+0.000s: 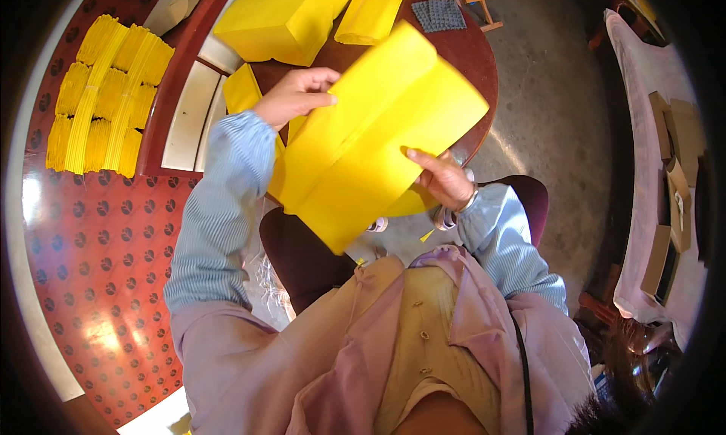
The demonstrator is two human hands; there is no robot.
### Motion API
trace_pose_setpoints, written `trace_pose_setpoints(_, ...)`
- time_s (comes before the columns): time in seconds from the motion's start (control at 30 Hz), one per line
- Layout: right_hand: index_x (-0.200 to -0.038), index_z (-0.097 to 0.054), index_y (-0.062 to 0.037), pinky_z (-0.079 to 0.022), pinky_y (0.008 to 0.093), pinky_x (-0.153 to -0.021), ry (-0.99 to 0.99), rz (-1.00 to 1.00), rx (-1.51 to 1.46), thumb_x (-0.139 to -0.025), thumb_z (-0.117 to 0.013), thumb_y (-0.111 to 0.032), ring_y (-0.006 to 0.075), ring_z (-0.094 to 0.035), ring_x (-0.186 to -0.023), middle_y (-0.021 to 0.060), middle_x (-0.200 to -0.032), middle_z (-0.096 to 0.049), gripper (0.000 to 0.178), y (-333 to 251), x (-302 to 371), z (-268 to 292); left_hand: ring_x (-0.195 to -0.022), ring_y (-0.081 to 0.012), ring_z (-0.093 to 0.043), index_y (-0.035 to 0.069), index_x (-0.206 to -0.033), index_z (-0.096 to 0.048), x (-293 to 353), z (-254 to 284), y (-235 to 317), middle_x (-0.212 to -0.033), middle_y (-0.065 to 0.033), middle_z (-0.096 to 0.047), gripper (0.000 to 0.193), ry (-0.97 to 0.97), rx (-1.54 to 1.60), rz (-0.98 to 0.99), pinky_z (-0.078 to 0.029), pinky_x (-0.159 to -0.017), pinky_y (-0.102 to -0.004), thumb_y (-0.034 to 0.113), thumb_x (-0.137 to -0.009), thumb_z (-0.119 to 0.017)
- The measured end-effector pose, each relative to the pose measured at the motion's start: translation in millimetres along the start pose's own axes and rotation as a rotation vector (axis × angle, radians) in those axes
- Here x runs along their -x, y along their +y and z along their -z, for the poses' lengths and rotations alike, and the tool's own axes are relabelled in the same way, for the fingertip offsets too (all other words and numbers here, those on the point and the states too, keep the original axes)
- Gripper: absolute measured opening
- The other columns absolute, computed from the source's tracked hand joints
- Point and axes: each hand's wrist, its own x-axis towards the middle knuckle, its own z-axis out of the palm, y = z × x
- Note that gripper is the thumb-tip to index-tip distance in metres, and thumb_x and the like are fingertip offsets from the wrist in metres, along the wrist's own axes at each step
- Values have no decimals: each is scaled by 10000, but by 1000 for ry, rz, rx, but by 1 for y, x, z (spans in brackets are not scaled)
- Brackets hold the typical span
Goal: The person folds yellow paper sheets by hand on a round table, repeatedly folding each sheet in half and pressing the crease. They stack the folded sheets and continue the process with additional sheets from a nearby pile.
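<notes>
Head view gives me the yellow sheet (378,144) mid-frame, pinched by the right hand (448,181) at four o'clock, left hand (297,96) at ten, grip unclear, likely for two-sided support; yellow block (268,26) on the counter (481,57) at eleven

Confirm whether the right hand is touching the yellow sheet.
Touching. The head view shows the right hand at the yellow sheet's edge, its thumb lying over the upper face.

Forearms (227,185) reach forward, both hands (291,98) (449,182) gripping, right thumb (426,161) uppermost.
</notes>
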Motion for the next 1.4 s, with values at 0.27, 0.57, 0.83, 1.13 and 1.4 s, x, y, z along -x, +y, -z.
trace_pose_setpoints(0.27,-1452,-511,60,-639,437,-966,441,-227,107,-1108,-535,-132,326,-735,-1170,207,-1404,-661,395,16,5,29,-1022,-161,-714,-38,-1324,-682,-96,-61,-125,-1138,-107,-763,443,108,-50,84,-550,-951,-319,145,-927,-758)
trace_pose_setpoints(0.57,-1501,-464,34,-647,421,-968,518,-203,-40,-1120,-529,-149,320,-741,-1163,204,-1410,-661,428,10,5,27,-1134,-284,-700,66,-1330,-689,-129,-107,-86,-1246,-162,-722,432,386,-445,-60,-550,-1002,-395,143,-908,-742)
trace_pose_setpoints(0.83,-1643,-276,-94,-536,443,-1134,369,-61,193,-1042,-528,27,340,-650,-1308,211,-1506,-550,663,-6,36,16,-1547,-423,-356,81,-1540,-513,-35,-177,-109,-1624,-191,-459,645,483,-585,-345,-280,-1252,-608,243,-956,-731)
trace_pose_setpoints(1.13,-1590,-467,-127,-537,404,-1078,410,571,1349,-968,-743,-11,328,-618,-1311,174,-1477,-582,690,-60,4,98,-1613,-341,-258,127,-1589,-464,-26,-187,-115,-1694,-129,-384,671,468,-733,-281,-215,-1302,-568,340,-996,-695)
trace_pose_setpoints(1.4,-1354,-752,-199,-383,530,-1176,-245,550,2024,-888,-837,-178,324,-555,-1414,59,-1470,-664,474,-115,-24,117,-1565,-332,-367,122,-1525,-539,-12,-164,-109,-1606,-129,-498,616,377,-674,-292,-232,-1295,-580,222,-951,-740)
